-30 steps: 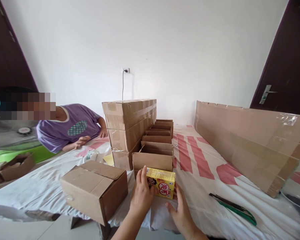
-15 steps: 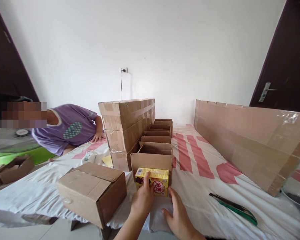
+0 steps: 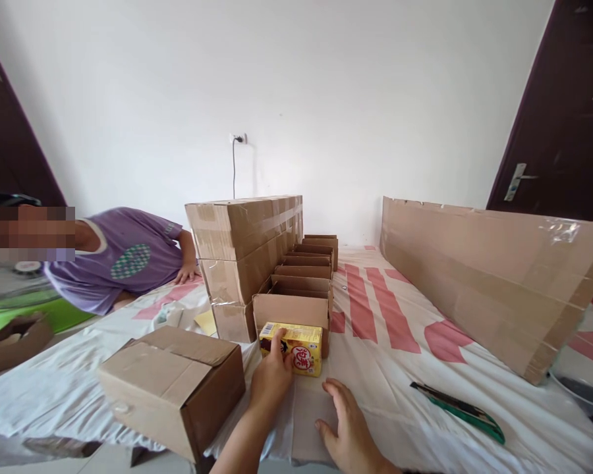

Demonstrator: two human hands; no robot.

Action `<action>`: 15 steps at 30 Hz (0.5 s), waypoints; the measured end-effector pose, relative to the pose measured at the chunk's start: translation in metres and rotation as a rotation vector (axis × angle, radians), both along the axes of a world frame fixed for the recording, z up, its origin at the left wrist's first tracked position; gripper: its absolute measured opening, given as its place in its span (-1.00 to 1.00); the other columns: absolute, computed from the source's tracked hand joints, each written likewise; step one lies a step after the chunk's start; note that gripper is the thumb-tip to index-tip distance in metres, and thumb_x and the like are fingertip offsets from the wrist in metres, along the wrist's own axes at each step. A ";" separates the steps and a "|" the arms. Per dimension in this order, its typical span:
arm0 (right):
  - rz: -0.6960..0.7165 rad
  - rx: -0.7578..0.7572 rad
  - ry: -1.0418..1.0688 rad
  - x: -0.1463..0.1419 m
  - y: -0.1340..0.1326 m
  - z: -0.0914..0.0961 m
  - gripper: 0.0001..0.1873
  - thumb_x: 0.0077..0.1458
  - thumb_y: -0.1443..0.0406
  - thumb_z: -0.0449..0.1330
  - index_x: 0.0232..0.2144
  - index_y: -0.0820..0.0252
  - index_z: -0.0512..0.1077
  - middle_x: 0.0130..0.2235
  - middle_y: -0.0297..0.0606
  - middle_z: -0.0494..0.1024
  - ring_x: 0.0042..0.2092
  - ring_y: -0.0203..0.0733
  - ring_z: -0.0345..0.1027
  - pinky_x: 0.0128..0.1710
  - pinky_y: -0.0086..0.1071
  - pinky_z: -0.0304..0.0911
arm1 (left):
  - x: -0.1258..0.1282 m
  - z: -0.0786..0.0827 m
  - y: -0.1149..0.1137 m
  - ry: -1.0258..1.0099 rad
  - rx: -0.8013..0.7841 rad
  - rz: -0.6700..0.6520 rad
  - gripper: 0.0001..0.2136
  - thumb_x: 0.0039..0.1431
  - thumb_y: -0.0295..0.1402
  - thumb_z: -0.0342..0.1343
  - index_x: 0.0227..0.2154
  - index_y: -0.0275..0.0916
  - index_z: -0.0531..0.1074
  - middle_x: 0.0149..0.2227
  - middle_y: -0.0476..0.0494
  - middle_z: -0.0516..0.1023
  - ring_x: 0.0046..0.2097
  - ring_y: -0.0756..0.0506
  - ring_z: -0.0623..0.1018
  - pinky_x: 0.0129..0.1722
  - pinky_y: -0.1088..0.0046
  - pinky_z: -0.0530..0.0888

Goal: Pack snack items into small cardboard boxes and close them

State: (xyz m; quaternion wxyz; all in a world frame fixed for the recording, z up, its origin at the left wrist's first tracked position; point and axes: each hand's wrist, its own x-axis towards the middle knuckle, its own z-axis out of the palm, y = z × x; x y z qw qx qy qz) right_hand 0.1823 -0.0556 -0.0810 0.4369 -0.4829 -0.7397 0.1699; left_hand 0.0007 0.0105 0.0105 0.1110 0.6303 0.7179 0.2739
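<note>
At the near edge of the white-and-red cloth (image 3: 375, 415): a small yellow printed rectangular carton (image 3: 305, 355) stands just in front of the nearest open brown cardboard box (image 3: 290, 309); contact between the two cannot be told. Left hand (image 3: 271, 382) against the carton, index finger on its top, thumb at its printed front; whether the other fingers grip it, I cannot tell. Right hand (image 3: 346, 421) holds nothing: fingers curved, thumb wide of them, apart from the carton.

Risks (my judgement): an off-centre press from the left hand, with no support at the right, might twist or tip the carton. Pushed against the thin box wall, it might dent it or skew the row on rumpled cloth. One closed brown cardboard box (image 3: 170, 362) seems to overhang the edge; a forearm knock might drop it. A wide right-hand swing might catch the green-handled box cutter (image 3: 459, 415); blade exposure unclear.

Count: hands at work, two; yellow carton, one; closed box, one; cutter, one; long taped brown cardboard stack (image 3: 257, 243), three tiers; long tan cardboard block (image 3: 479, 276) at right, one; person in a purple shirt (image 3: 93, 276), one; open boxes, several, overlapping, exact number unreadable.
</note>
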 end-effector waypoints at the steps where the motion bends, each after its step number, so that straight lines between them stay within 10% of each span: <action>1: 0.004 -0.008 -0.002 0.000 -0.001 0.002 -0.36 -0.11 0.50 0.18 0.10 0.27 0.31 0.14 0.05 0.42 0.19 0.07 0.29 0.21 0.01 0.24 | 0.000 0.001 0.003 0.001 -0.002 0.005 -0.52 0.27 -0.39 -0.02 0.23 -0.15 0.09 -0.21 -0.22 0.64 -0.22 -0.24 0.63 -0.37 0.39 0.32; 15: 0.028 -0.044 -0.012 0.003 -0.008 0.013 -0.40 -0.16 0.52 0.20 0.01 0.21 0.37 0.13 0.03 0.42 0.17 0.10 0.30 0.18 0.00 0.26 | 0.011 0.003 0.039 -0.144 0.000 0.055 -0.45 0.24 -0.38 -0.01 0.28 -0.11 0.04 -0.29 -0.10 0.65 -0.22 -0.18 0.62 -0.33 0.42 0.32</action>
